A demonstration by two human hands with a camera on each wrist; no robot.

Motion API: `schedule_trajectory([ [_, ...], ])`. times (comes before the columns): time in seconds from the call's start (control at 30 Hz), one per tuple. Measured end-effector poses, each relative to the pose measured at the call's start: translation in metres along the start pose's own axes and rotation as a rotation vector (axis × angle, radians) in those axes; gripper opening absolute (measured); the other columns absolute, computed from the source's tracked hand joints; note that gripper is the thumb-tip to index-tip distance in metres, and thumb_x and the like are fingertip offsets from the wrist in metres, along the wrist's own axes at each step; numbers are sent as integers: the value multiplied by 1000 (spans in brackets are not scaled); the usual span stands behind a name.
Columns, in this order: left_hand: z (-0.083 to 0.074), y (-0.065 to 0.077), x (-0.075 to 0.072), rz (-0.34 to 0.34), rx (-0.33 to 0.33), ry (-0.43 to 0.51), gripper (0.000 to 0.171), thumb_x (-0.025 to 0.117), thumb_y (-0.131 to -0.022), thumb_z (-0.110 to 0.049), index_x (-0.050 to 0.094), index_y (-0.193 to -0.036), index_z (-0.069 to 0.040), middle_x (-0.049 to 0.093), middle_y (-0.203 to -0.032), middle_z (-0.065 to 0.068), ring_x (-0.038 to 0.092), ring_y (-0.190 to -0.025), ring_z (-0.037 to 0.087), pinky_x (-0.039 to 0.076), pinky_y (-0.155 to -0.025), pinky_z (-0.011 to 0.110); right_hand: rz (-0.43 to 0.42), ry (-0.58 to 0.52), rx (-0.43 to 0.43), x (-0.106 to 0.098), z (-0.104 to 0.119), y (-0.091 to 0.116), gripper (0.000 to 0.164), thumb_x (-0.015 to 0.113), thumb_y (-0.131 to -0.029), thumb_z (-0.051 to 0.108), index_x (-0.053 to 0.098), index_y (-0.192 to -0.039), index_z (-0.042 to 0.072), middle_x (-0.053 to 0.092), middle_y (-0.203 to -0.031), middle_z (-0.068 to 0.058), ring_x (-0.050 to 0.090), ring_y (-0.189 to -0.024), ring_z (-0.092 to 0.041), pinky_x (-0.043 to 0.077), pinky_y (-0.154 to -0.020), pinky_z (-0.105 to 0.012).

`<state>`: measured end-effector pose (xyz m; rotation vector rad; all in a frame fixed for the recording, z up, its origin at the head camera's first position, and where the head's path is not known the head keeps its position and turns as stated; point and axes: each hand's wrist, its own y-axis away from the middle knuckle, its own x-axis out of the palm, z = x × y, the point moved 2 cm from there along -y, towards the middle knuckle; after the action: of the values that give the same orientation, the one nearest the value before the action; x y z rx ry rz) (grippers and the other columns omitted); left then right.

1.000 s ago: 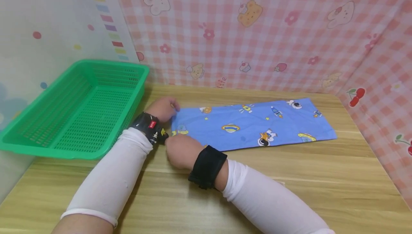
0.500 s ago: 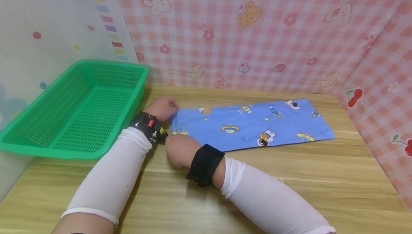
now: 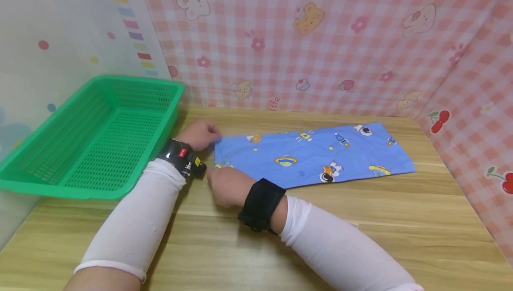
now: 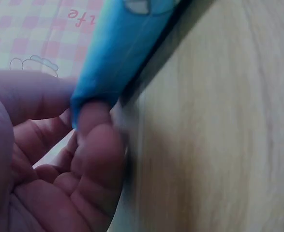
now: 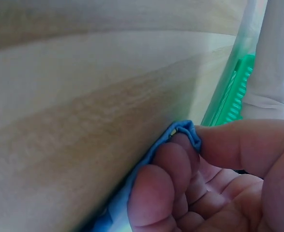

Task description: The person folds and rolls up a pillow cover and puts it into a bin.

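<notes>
A folded blue cloth (image 3: 308,159) printed with astronauts, rockets and planets lies as a long strip on the wooden table. My left hand (image 3: 199,135) is at its far left corner; in the left wrist view the thumb and a finger pinch the blue edge (image 4: 110,53). At the near left corner is my right hand (image 3: 228,186). The right wrist view shows its thumb and fingertips pinching the cloth's hem (image 5: 183,126), which bends over a fingertip. In the head view the back of the right hand hides its fingertips.
A green plastic basket (image 3: 156,159) stands on the left, close beside the left forearm. Behind the wooden tabletop (image 3: 192,246) rises a pink checked wall covering (image 3: 240,24), with another stretch of it along the right side.
Both hands stay at the cloth's left corners with almost no movement. The whole head view has shifted very slightly.
</notes>
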<state>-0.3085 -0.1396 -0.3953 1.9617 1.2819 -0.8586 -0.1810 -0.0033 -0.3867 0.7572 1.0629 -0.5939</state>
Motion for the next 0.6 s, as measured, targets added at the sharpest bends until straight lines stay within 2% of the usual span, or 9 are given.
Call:
schedule_trajectory([
  [0.1, 2, -1, -1, 20, 6, -4, 25, 61, -102, -24, 77, -111, -7, 74, -101, 10, 63, -88, 24, 50, -80, 35, 14, -9, -1, -2, -1, 2, 10, 59, -99, 5, 63, -105, 12, 68, -92, -4, 62, -86, -16, 54, -79, -30],
  [0.33, 5, -2, -1, 74, 14, -4, 27, 62, -97, -12, 76, -120, -7, 76, -121, 13, 63, -101, 27, 50, -90, 40, 49, -62, 34, -5, -3, 4, 14, 61, -98, 5, 65, -108, 13, 69, -96, -1, 60, -86, -15, 52, -79, -27],
  [0.6, 5, -5, 3, 57, 22, -23, 21, 65, -102, -20, 77, -114, -8, 76, -111, 11, 64, -96, 26, 50, -89, 40, 60, -60, 55, -2, -7, 4, 12, 63, -97, 8, 64, -108, 13, 68, -97, 0, 60, -86, -14, 52, -79, -26],
])
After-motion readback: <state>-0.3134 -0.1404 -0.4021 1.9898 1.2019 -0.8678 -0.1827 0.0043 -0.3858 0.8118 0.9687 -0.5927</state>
